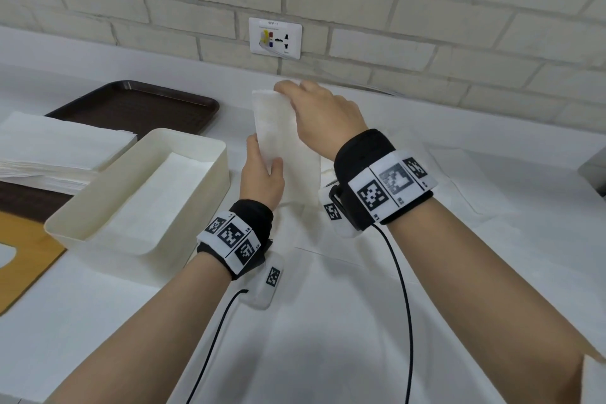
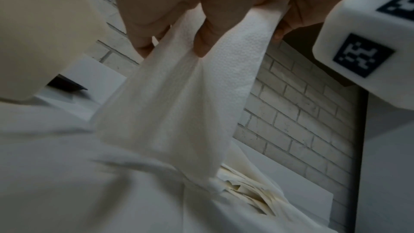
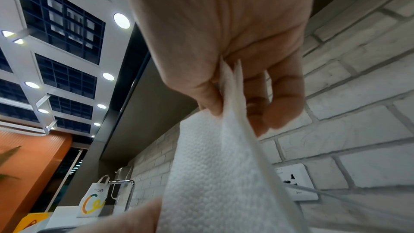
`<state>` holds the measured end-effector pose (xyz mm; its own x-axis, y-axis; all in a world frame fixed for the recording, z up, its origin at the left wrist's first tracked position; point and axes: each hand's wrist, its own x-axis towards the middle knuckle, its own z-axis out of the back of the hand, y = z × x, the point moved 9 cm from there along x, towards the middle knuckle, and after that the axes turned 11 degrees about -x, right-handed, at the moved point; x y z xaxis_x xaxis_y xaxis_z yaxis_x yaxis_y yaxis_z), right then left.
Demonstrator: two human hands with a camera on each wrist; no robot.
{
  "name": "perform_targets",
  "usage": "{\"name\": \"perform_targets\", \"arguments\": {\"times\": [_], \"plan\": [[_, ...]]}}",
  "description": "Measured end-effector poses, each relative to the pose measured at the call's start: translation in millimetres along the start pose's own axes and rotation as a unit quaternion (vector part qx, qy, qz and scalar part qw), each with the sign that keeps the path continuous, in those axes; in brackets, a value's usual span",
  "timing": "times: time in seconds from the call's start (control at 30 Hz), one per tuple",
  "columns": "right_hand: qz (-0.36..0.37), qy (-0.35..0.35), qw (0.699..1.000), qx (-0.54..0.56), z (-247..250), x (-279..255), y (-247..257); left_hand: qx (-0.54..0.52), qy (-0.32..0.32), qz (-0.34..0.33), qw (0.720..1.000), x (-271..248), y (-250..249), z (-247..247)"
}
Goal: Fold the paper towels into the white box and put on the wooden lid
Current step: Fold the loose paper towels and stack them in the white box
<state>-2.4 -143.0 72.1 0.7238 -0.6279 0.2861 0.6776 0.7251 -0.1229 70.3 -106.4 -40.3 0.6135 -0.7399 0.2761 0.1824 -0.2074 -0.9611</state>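
Observation:
A folded white paper towel (image 1: 278, 128) hangs lifted above the counter, just right of the white box (image 1: 210, 174). My right hand (image 1: 323, 115) pinches its top edge between thumb and fingers, and the right wrist view shows the folded layers (image 3: 224, 157) in that pinch. My left hand (image 1: 262, 170) grips the towel's lower part, fingers curled round it (image 2: 179, 95). The box holds folded towels (image 1: 147, 200) lying flat inside. The wooden lid (image 1: 26, 259) lies at the left edge, partly out of view.
A stack of unfolded paper towels (image 1: 55, 147) sits left of the box, over a dark brown tray (image 1: 137, 105). More white sheets (image 1: 344, 305) cover the counter under my arms. A brick wall with a socket plate (image 1: 275, 38) stands close behind.

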Motion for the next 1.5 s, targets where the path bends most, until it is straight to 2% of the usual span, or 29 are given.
{"name": "perform_targets", "arguments": {"times": [0.1,0.17,0.2,0.27,0.3,0.33,0.4,0.5,0.57,0.63,0.7,0.77,0.93,1.1,1.17,1.3,1.5], "plan": [[-0.015,-0.012,1.0,0.009,-7,-3,-6,0.01,-0.001,0.005,1.0,1,5,1],[-0.05,-0.033,0.992,0.108,-11,-7,-16,0.003,-0.008,0.015,1.0,2,9,4],[-0.082,-0.046,0.975,0.202,-16,-11,-23,-0.003,-0.01,0.017,1.0,3,11,5],[-0.169,-0.048,0.905,0.389,-39,-21,-39,-0.019,-0.015,0.017,1.0,4,11,8],[-0.205,-0.022,0.873,0.442,-58,-27,-41,-0.026,-0.018,0.015,0.999,5,11,9],[-0.225,0.013,0.855,0.466,-77,-32,-39,-0.033,-0.02,0.012,0.999,6,10,9],[-0.231,0.054,0.853,0.464,-102,-37,-32,-0.036,-0.018,0.004,0.999,7,8,7],[-0.228,0.034,0.864,0.448,-105,-35,-25,-0.032,-0.004,-0.002,0.999,7,4,2],[-0.236,-0.009,0.849,0.474,-96,-32,-26,-0.042,0.01,-0.004,0.999,7,0,-2],[-0.259,-0.048,0.82,0.509,-92,-31,-28,-0.042,0.033,-0.016,0.998,6,-4,-8],[-0.272,-0.06,0.8,0.531,-97,-32,-25,-0.039,0.052,-0.017,0.998,7,-1,-12],[-0.274,-0.046,0.8,0.532,-109,-34,-19,-0.04,0.057,0.013,0.998,7,9,-12],[-0.27,0.001,0.792,0.548,-129,-34,-11,-0.011,0.046,0.039,0.998,7,20,-9],[-0.268,-0.034,0.766,0.584,-123,-30,-15,-0.053,0.027,0.009,0.998,9,10,-9],[-0.282,-0.024,0.767,0.576,-129,-33,-18,-0.061,0.017,0.027,0.998,10,16,-3],[-0.282,-0.003,0.783,0.555,-133,-35,-15,-0.048,0.039,0.054,0.997,5,21,-8],[-0.274,-0.046,0.759,0.589,-121,-35,-19,-0.065,0.001,0.026,0.998,12,12,2]]}}
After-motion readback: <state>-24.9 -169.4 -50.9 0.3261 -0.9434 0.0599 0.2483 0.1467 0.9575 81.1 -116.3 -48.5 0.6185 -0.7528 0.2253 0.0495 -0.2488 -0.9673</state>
